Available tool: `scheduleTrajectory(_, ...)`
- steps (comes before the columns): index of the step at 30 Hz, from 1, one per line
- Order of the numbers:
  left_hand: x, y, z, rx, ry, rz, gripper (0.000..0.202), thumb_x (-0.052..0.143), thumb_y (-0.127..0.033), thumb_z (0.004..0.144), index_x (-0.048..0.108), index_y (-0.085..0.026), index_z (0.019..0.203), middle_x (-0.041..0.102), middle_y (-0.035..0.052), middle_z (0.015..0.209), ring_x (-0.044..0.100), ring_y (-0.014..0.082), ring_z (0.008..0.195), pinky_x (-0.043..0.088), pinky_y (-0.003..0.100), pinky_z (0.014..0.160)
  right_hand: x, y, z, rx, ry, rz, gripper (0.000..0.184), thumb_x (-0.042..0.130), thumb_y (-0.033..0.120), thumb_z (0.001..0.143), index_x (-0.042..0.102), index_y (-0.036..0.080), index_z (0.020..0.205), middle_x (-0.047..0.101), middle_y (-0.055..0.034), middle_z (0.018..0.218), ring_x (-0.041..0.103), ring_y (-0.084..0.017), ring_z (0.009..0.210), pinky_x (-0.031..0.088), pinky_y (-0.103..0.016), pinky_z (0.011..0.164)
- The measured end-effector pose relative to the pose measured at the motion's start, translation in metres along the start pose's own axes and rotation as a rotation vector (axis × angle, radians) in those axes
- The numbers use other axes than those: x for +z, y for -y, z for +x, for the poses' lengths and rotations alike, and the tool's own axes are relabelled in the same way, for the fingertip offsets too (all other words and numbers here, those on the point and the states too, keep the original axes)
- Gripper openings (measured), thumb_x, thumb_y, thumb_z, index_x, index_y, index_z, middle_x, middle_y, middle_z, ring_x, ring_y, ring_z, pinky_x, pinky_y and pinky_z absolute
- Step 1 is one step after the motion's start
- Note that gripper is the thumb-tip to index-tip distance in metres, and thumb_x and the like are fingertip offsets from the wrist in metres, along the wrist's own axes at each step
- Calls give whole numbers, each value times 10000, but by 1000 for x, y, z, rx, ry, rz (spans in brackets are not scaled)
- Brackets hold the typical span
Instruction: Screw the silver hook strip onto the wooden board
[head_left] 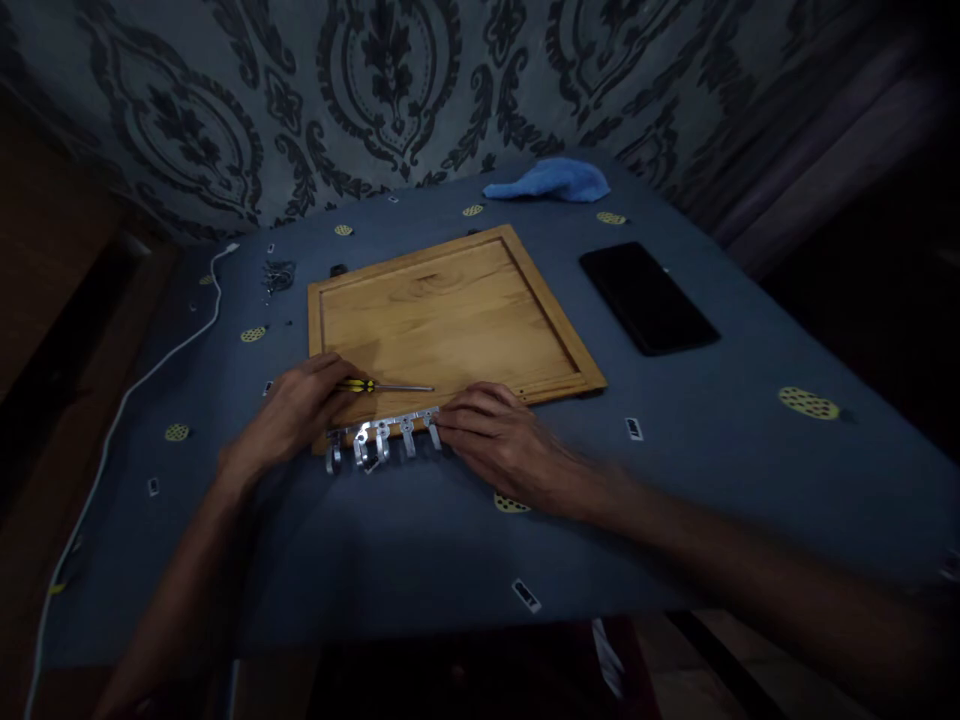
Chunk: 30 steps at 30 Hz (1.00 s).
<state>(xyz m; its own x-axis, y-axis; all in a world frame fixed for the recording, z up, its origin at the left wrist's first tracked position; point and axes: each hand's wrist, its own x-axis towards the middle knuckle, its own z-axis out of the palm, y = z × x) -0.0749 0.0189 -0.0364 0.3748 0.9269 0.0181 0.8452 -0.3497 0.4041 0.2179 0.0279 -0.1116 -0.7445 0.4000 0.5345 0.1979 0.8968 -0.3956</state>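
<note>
Nearest, the right hand [495, 440] rests bent fingertips on the right end of the hook rack [382, 435], along the wooden board [450, 315]; any pinch is hidden. Left hand [296, 410] grips a screwdriver [397, 387], half covering its handle.

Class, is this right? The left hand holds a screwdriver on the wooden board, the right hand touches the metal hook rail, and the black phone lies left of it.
No. The head view shows the black phone right of the wooden board, not left. The left hand holds the screwdriver; the right hand touches the hook rail.
</note>
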Motion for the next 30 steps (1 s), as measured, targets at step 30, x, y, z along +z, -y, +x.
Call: scheduleTrajectory(30,0,-82,-6,91,-611,-298,177,651,-423,981,642,-247,966,679,-8,873,640,153,785,528,308,662,-12,5,4,-25,80,3,292,482,121,1032,698,155,1226,752,-100,1173,602,-259,1104,457,-466,996)
